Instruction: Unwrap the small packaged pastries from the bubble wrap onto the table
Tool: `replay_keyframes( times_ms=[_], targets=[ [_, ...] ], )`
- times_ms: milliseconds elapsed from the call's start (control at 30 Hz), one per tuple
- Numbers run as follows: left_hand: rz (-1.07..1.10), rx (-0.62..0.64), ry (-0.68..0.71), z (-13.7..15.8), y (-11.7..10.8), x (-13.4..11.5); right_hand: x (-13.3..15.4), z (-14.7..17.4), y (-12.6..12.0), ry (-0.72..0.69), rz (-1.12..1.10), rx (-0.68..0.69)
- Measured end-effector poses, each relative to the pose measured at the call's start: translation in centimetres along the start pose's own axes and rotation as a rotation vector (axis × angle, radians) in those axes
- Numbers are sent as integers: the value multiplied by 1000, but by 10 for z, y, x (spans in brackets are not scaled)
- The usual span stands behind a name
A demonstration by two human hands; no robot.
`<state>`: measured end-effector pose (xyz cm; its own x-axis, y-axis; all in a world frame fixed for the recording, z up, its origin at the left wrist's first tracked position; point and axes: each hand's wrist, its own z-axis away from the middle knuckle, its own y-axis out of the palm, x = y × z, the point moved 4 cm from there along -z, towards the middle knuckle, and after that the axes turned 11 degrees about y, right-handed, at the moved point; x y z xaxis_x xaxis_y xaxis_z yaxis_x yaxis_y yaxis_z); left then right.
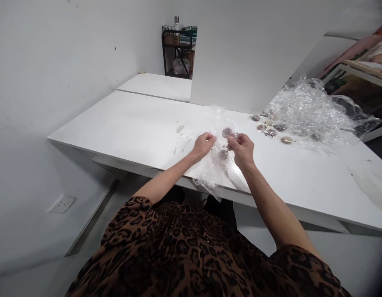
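A leopard-print sleeve [191,255] fills the lower frame, and above it, at centre, a clear plastic sheet [217,165] holding round stones [227,132] is pinched by the left hand [204,145] and right hand [242,149] over the white table [132,123], with loose stones [271,128] and crumpled wrap [305,109] lying right.

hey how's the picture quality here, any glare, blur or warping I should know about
Head view: soft, even light with faint shadows; the table edges bow from wide-lens warping; bright glints on the bubble wrap; the hands, left hand and right hand, look slightly soft; the lower right corner darkens.
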<state>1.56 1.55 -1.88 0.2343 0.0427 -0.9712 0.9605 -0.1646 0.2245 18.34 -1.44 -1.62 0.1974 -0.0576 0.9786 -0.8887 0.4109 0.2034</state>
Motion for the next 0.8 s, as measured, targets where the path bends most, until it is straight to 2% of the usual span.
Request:
replay_keyframes(
  times_ms=[100, 200, 233, 300, 367, 433, 600, 700, 800],
  targets=[
    [195, -101, -146, -6, -18, 0, -5, -15, -25, 137, -100, -73],
    [387, -37, -252, -7, -22, -2, -15, -21, -46, 224, -1, -162],
    [416, -17, -273, -6, -21, -2, -16, -20, -49, 183, 76, -191],
    [429, 1, -277, -6, -18, -2, -11, -10, -46, -6, 250, -204],
    [397, 31, -238, -6, -12, -3, -4, 2, -30, -205, 392, -121],
    [349, 99, -167, -4, -4, -9, 0, 10, -15, -245, 431, -54],
    [231, 242, 3, 1, 17, -40, -11, -5, -4, 137, 194, -2],
    [198, 186, 49, -5, 12, -60, -14, -22, -24, 165, 81, -23],
    [195, 69, 73, -17, -8, -73, -16, -37, -61, 193, 102, -160]
  ],
)
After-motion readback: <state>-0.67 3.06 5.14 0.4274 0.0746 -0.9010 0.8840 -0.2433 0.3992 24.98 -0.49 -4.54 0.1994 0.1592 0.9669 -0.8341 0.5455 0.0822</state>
